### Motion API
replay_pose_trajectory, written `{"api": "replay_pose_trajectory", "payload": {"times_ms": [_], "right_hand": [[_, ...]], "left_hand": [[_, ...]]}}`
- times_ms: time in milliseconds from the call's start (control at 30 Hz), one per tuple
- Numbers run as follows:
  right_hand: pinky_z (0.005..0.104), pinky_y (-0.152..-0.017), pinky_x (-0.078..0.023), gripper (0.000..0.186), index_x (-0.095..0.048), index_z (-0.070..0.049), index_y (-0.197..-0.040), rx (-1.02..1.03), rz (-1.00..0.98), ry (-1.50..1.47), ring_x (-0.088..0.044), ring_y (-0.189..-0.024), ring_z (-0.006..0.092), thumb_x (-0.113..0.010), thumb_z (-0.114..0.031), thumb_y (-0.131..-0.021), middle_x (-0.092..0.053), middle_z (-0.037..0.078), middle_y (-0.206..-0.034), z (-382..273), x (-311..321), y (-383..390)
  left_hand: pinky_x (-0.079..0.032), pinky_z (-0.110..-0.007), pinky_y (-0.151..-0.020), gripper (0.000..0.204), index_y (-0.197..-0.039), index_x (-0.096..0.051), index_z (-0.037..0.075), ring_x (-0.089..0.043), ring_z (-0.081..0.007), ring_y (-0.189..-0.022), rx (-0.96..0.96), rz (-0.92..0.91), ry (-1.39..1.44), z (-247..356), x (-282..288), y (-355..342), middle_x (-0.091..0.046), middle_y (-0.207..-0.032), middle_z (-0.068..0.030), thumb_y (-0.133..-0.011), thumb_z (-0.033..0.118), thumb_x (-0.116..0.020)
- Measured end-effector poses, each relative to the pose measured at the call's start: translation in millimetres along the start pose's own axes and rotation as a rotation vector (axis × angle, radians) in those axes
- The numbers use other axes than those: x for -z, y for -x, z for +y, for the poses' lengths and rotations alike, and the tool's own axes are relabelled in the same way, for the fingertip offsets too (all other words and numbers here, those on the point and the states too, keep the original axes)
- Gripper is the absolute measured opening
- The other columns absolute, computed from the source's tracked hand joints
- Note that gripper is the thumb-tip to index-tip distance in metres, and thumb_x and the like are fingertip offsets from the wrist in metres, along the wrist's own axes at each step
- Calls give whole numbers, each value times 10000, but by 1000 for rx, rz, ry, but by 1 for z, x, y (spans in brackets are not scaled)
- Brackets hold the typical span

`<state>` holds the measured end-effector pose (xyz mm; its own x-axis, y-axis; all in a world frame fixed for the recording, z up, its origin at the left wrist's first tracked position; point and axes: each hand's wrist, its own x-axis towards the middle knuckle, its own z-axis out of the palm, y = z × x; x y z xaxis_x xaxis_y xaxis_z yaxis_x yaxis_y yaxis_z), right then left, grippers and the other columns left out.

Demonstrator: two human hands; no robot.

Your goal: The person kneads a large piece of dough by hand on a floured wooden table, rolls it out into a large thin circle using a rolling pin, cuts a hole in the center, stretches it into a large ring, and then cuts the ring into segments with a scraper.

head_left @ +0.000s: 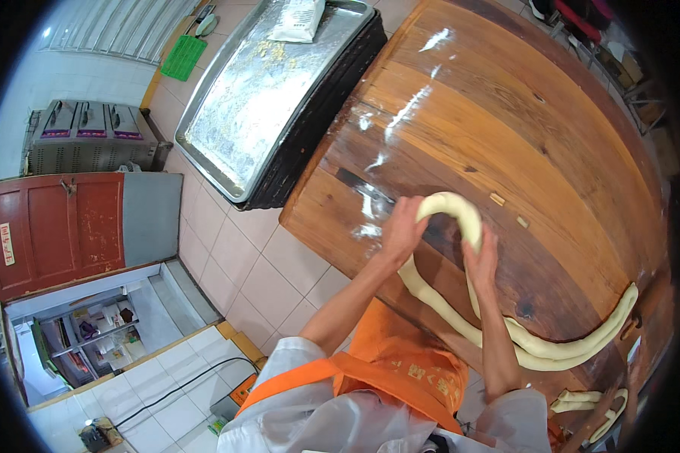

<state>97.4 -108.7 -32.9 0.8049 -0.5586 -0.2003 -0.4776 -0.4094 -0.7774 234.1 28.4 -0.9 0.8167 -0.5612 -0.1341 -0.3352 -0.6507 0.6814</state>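
Note:
A thick, pale rope of dough [452,202] arches up off the wooden table between my two hands. My left hand [404,226] is closed round its left side, and my right hand [482,260] grips it on the right. From my hands, long strands of the same dough [567,350] run along the near side of the table and curve up at the right end. Two strands lie close beside each other there. My forearms cover part of the dough.
White flour [406,112] streaks the wooden tabletop [499,113]. Left of it, a metal tray [230,113] tops a dark stack and holds a white bag [298,19]. More dough strips [578,400] lie at the lower right. A red door [53,234] stands far left.

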Motion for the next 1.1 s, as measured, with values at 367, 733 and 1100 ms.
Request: {"api": "replay_pose_trajectory", "payload": {"times_ms": [367, 733, 1100], "right_hand": [[401, -849, -394, 401, -508, -60, -1167, 173, -212, 202, -477, -1022, 319, -598, -220, -810, -509, 131, -1143, -28, -30, 37], [469, -1055, -223, 452, -426, -67, -1251, -4, -45, 403, -344, -1255, 263, -532, -241, -847, -433, 120, -1286, 47, 68, 158], [455, -1067, -191, 435, -448, -44, -1232, -274, 313, 659, -314, -1280, 249, -489, -278, -868, -423, 119, -1314, 234, 258, 200]], "left_hand": [[-419, -401, -812, 337, -1104, -517, 30, -501, -328, -945, 17, 89, 47, -128, 60, 28, -518, -995, -158, -779, 55, -600], [-345, -441, -945, 425, -1146, -482, -24, -441, -384, -1111, -190, -19, -443, -94, 68, 60, -428, -1227, -252, -726, -13, -548], [-255, -474, -1014, 465, -1263, -442, 52, -344, -352, -1240, -759, -476, -368, 158, -203, 129, -381, -1347, -171, -852, 262, -500]]}}
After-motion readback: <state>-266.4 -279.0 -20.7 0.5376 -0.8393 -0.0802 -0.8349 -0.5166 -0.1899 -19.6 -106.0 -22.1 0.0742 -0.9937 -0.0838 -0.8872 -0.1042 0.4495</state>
